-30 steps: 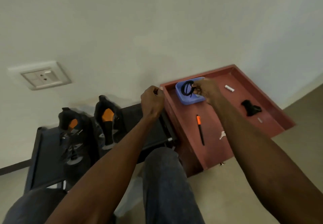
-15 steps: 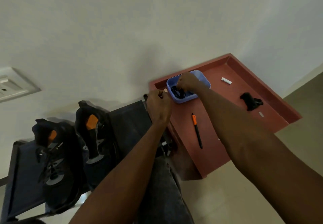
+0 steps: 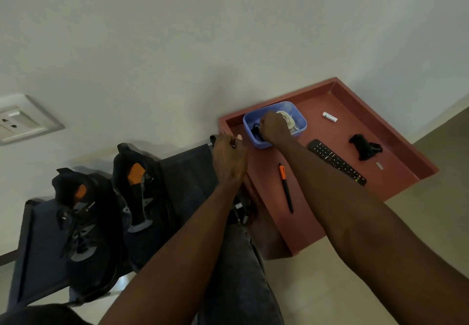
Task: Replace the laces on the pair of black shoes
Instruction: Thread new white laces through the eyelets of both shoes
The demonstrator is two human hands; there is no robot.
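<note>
Right now the right hand (image 3: 275, 126) is down in the blue tub (image 3: 299, 119), fingers curled on a black lace bundle (image 3: 255, 131); a white lace coil (image 3: 288, 119) lies beside it. Left hand (image 3: 228, 158) grips the shoe rack (image 3: 187, 172) corner at the tray edge, 9 o'clock of the tub.

Progress: early, I'd say. Black shoes (image 3: 83, 225) sit on the rack at 8 o'clock, one looks laced, neither touched.

On the red tray (image 3: 396, 144): pen (image 3: 286, 187) at 6 o'clock of the tub, remote (image 3: 337, 162) at 4, black clip thing (image 3: 365, 150) and small white item (image 3: 329, 117) at 3. Nothing blocks the path back to the shoes.
</note>
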